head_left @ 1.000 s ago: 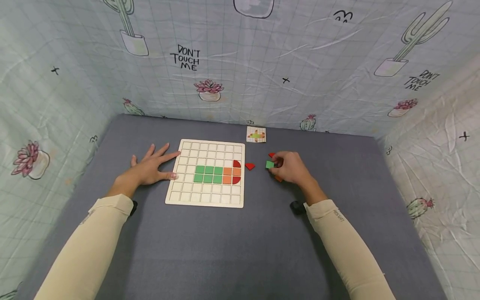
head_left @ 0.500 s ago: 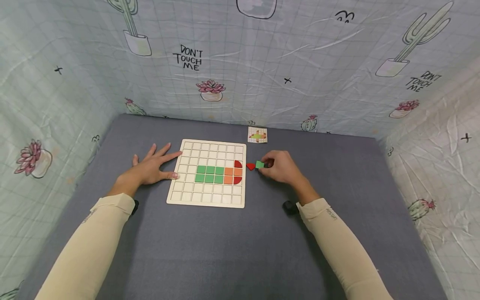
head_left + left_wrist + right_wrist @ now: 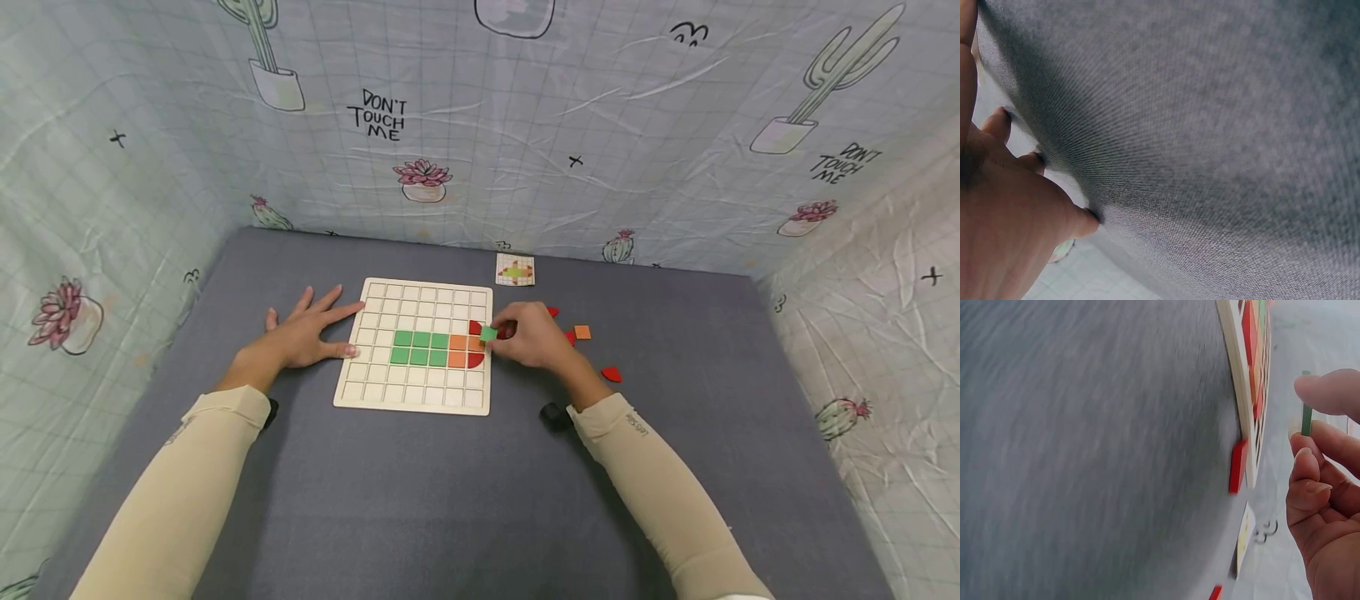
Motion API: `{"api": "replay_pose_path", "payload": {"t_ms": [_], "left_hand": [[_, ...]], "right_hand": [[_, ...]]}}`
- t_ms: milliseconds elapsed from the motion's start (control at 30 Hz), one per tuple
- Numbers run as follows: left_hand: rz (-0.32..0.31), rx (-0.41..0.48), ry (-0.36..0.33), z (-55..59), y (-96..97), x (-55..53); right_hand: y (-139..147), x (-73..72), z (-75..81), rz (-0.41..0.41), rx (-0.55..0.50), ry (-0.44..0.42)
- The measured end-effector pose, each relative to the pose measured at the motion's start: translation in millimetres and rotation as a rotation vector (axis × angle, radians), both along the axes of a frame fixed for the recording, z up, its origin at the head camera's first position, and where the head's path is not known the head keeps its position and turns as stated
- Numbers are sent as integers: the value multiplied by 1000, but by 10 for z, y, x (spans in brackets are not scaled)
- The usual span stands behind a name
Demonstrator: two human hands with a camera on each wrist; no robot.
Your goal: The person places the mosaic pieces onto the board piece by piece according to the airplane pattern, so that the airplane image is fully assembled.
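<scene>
Between thumb and fingers my right hand (image 3: 532,335) pinches a green square tile (image 3: 488,333), held over the right edge of the white grid board (image 3: 412,400). The right wrist view shows this tile edge-on, raised above the table. On the board lie several green square tiles (image 3: 420,347) in two rows, joined on the right by orange squares (image 3: 457,359) and two dark red rounded pieces (image 3: 476,360). My left hand (image 3: 296,337) lies spread at the board's left side, its thumb and index finger touching the edge.
A small pattern card (image 3: 515,270) lies behind the board. Right of my right hand are an orange square (image 3: 582,332) and loose red pieces (image 3: 611,374). Another red piece (image 3: 1238,465) sits beside the board's right edge. Printed cloth walls (image 3: 495,183) enclose the grey table (image 3: 420,500).
My right hand has carried the green tile leftward from the loose pieces to the board's right edge, uncovering red and orange pieces behind it. My left hand stays at the board.
</scene>
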State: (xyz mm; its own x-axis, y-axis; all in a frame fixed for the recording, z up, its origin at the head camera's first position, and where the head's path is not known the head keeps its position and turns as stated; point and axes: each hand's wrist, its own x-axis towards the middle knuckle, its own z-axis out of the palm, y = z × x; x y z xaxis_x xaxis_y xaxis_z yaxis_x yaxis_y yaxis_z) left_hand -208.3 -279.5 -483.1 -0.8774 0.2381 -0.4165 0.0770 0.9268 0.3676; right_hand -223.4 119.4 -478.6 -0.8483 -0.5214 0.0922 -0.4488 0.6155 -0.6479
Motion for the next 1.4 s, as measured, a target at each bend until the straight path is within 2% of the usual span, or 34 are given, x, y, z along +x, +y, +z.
{"api": "replay_pose_path", "payload": {"t_ms": [367,700,1067,1400], "left_hand": [[2,-1,-2,3,-10,10],[2,-4,0,-19,-5,-8],[1,-7,1,2,35,-4],[-13,-40,15,43,35,12]], "right_hand": [[-267,24,-11,66,-25,-8],[-418,33,-24,106,-1,11],[-598,46,-62,117,6,4],[-898,79,-94,110,45,-8]]}}
